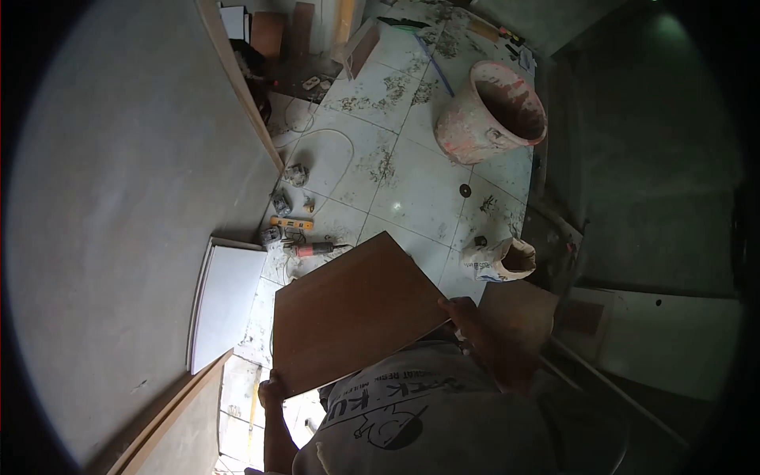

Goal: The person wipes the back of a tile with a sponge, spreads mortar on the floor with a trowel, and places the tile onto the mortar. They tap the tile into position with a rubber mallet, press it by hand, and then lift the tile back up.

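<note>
A large rectangular tile [356, 313], brown on the face towards me, is held tilted in front of my body. My left hand [271, 389] is closed on its lower left corner. At the right corner my right hand [459, 310] grips the edge, with the thumb lying on the brown face. A thin pale rim runs along the lower edge. The fingers behind the tile are hidden. Just beyond its upper left edge, a red and black angle grinder [313, 249] lies on the floor.
A stained pink bucket [459, 131] and an opened bag [483, 261] stand on the dirty tiled floor [380, 186]. A small disc [465, 191] lies between them. White tiles [229, 305] lean against the left wall, near a yellow spirit level [292, 223]. A cable curves across the floor.
</note>
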